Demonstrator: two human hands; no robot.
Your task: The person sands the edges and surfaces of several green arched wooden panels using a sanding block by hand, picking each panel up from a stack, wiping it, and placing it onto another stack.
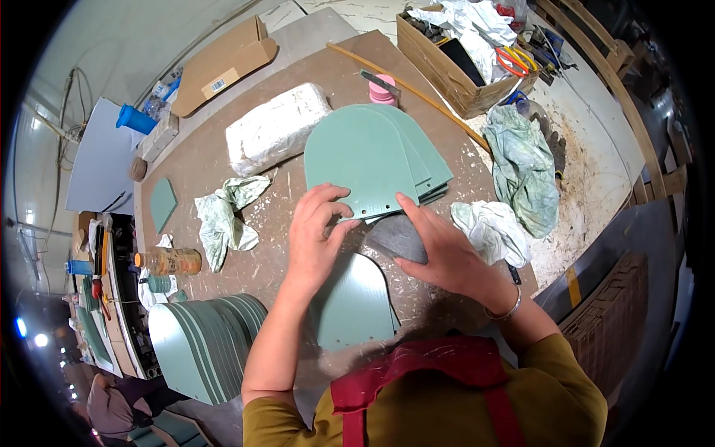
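Note:
A green panel (361, 153) with a rounded top and small holes along its straight edge lies on a stack of similar green panels (428, 160). My left hand (316, 227) pinches that straight edge between thumb and curled fingers. A grey rounded block (398, 237) sits just below the edge, with my right hand (443, 246) closed around its right side. My right index fingertip reaches the panel's lower right corner. Nearer me, another green panel (350, 305) lies on the table, partly under my left forearm. What my right hand's other fingers do is hidden.
A row of green panels (201, 343) stands at the near left. Around the worktable (290, 201) are a white wrapped bundle (275, 127), rags (227, 216), a jar (171, 261), a pink container (383, 89), a wooden strip (417, 97) and a wooden box (447, 78) of tools.

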